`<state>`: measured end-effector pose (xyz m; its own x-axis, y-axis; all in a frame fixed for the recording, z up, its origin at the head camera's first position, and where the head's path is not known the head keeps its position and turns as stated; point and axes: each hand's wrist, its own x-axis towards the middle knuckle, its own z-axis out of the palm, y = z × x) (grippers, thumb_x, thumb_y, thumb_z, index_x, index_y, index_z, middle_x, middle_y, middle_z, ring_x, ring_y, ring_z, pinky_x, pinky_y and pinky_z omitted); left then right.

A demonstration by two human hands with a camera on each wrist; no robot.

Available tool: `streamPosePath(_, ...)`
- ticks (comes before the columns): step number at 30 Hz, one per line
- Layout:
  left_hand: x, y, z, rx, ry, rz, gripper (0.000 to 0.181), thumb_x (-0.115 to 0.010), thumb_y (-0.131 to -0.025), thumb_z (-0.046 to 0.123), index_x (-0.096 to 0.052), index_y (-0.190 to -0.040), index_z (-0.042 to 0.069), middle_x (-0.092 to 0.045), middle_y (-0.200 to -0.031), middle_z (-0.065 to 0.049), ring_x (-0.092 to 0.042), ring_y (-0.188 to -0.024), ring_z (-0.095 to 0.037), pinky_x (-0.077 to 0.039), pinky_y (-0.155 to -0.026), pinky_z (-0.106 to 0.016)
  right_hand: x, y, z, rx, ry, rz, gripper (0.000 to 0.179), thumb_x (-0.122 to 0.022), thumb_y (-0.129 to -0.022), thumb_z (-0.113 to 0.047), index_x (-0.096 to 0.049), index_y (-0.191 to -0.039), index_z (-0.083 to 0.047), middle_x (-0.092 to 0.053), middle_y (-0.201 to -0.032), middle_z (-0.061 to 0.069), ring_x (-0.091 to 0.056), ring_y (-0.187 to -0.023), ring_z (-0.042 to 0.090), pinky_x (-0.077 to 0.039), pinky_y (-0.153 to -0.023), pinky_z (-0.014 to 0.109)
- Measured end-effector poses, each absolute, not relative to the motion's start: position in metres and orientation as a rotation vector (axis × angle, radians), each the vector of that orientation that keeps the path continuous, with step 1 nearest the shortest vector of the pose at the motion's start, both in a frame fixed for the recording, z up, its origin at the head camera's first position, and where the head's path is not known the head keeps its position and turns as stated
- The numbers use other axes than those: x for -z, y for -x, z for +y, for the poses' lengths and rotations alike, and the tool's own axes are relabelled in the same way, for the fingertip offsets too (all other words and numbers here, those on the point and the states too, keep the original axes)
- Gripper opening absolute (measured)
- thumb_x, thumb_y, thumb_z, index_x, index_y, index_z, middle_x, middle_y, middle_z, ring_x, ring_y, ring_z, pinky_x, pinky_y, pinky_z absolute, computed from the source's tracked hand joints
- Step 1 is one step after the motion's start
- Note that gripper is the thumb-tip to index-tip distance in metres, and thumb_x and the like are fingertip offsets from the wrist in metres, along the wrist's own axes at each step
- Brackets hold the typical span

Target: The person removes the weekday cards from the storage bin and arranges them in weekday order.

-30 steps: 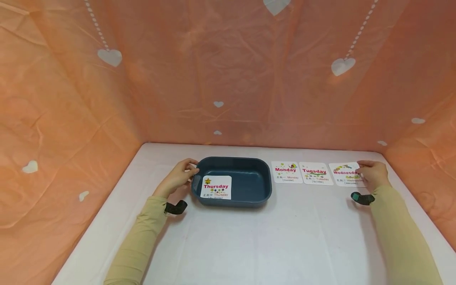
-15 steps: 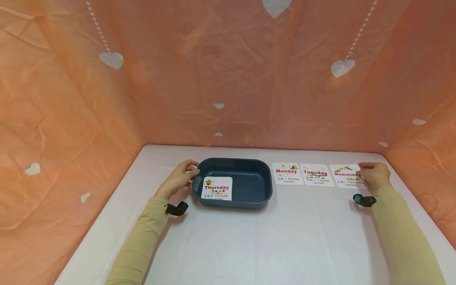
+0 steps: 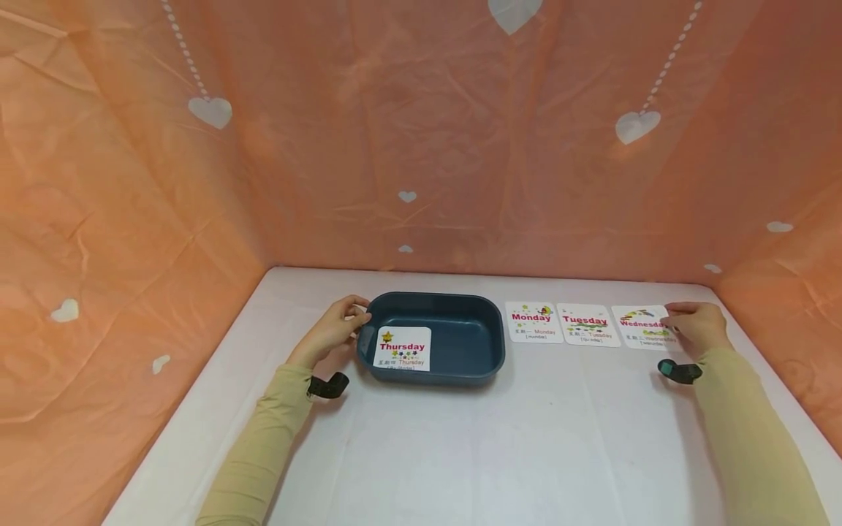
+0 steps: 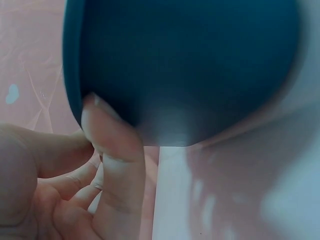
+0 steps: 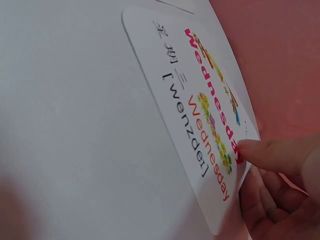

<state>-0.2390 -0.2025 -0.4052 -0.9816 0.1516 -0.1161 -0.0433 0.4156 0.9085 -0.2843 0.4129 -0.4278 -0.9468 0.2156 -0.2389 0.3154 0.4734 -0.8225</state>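
A dark blue rectangular tray (image 3: 473, 376) with rounded corners stands on the white table, and a Thursday card (image 3: 403, 349) lies inside its left half. My left hand (image 3: 331, 330) pinches the tray's left rim, thumb on the inner side in the left wrist view. To the right of the tray, the Monday card (image 3: 534, 332), the Tuesday card (image 3: 588, 334) and the Wednesday card (image 3: 641, 336) lie side by side in a row. At the Wednesday card's right edge, my right hand (image 3: 701, 326) holds it, with the thumb on its printed face (image 5: 200, 115) and the other fingers beyond the edge.
Orange cloth (image 3: 447, 146) with white hearts hangs at the back and both sides of the white table (image 3: 487, 453). A small black camera (image 3: 329, 385) is strapped at the left wrist and another black camera (image 3: 680, 371) at the right.
Both hands keep their holds on the tray and the Wednesday card. The whole head view has shifted slightly; the tray and cards keep their places relative to each other.
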Motion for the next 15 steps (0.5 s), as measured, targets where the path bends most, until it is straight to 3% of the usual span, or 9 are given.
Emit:
streamPosePath(8, 0.406, 0.239, -0.202, -1.606, -0.092, 2.49, 0.032, -0.052, -0.099, 0.009, -0.047, -0.128, -0.002, -0.054, -0.1, -0.026, -0.054, -0.068, -0.021, -0.045, -0.054, -0.03, 0.426, 0.281, 0.409, 1.506, -0.491, 2.597, 0.057, -0.061, -0.093, -0.013, -0.038, -0.139, 0.01, -0.038, -0.133, 0.027, -0.041, -0.105, 0.03, -0.044, -0.064, 0.013)
streamPosePath(15, 0.41, 0.239, -0.204, -1.627, -0.087, 2.476, 0.032, -0.053, -0.099, 0.011, -0.047, -0.128, -0.002, -0.055, -0.101, -0.025, -0.057, -0.074, -0.028, -0.044, -0.054, -0.029, 0.422, 0.279, 0.4, 1.573, -0.533, 2.535, 0.057, -0.06, -0.093, -0.008, -0.036, -0.142, 0.008, -0.042, -0.126, 0.023, -0.043, -0.098, 0.024, -0.047, -0.065, 0.013)
